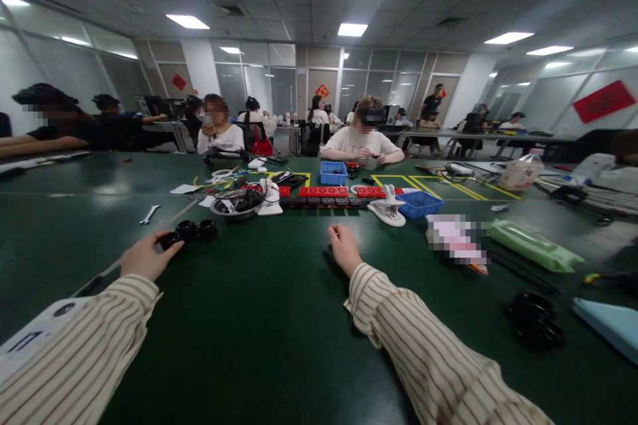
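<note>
My left hand (148, 256) has its thumb and fingers closed around a black round part (169, 241) at the left of the green table. Two similar black round parts (187, 231) stand beside it in a row, just right of my fingers. Near the middle of the table my right hand (345, 249) rests with curled fingers in a loose fist, and nothing shows in it. More black round parts (535, 319) lie far to the right, blurred.
Ahead stand red power strips (323, 192), a white clip base (387, 207), a metal bowl (236, 204) of dark parts and a blue bin (419, 203). A wrench (149, 214) lies left, a green pack (535, 244) right. A co-worker (366, 136) sits opposite.
</note>
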The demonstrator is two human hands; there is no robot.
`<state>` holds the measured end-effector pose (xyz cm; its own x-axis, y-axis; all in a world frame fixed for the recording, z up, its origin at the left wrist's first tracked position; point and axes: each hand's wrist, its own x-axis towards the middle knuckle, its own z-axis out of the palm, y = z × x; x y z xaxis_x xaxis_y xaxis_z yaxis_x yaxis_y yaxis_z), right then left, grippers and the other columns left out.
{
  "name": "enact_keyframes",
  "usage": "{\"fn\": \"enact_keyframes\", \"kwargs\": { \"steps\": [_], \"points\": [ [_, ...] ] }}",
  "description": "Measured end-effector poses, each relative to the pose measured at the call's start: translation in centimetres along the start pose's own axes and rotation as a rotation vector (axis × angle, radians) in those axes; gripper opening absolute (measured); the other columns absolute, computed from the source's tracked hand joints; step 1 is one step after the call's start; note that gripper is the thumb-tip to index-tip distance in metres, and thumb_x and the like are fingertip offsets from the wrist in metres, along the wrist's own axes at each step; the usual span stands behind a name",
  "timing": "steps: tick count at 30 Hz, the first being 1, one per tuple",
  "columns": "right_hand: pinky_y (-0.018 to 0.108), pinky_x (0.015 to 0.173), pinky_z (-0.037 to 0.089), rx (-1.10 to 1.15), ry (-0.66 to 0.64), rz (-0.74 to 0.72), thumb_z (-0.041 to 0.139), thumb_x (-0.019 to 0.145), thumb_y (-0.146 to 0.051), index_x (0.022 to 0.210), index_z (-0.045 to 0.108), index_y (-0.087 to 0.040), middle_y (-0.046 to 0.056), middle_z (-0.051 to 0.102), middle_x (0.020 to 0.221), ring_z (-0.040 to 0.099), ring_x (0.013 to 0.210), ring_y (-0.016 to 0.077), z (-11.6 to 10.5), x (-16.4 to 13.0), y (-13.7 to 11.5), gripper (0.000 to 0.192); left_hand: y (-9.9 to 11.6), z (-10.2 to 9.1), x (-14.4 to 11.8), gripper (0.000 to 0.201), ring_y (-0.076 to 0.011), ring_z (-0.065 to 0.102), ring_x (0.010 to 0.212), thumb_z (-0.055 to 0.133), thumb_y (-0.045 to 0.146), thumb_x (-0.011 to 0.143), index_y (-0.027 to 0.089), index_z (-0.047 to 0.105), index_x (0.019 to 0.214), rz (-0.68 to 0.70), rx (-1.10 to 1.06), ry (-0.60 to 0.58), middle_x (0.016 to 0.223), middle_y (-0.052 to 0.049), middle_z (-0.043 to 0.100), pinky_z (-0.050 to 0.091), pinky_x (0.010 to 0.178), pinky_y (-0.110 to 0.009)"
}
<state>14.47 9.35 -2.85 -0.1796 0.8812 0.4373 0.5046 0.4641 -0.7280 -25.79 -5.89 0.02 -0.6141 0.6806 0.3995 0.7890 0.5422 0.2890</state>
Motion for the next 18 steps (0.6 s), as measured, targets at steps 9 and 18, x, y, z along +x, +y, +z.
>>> {"fn": "enact_keyframes", "kwargs": {
  "steps": [9,18],
  "points": [
    [0.025,0.076,0.040,-0.001,0.092,-0.025,0.041,0.088,-0.026,0.091,0.056,-0.015,0.005,0.056,0.087,0.051,0.082,0.0151,-0.7,-0.5,-1.7,0.019,14.0,2.9,-9.6,0.065,-0.0266,0.029,0.130,0.039,0.062,0.076,0.027,0.040,0.131,0.966,-0.074,-0.439,0.140,-0.006,0.036,0.024,0.105,-0.046],
    [0.029,0.075,0.043,-0.174,0.327,-0.160,0.047,0.082,-0.031,0.092,0.059,-0.017,0.003,0.059,0.088,0.055,0.082,0.0170,-18.0,1.7,-6.9,0.021,27.8,4.4,-14.2,0.087,-0.0357,0.012,0.133,0.030,0.077,0.071,0.022,0.026,0.138,1.022,-0.099,-0.634,0.146,-0.012,0.018,0.013,0.102,-0.060]
  ]
}}
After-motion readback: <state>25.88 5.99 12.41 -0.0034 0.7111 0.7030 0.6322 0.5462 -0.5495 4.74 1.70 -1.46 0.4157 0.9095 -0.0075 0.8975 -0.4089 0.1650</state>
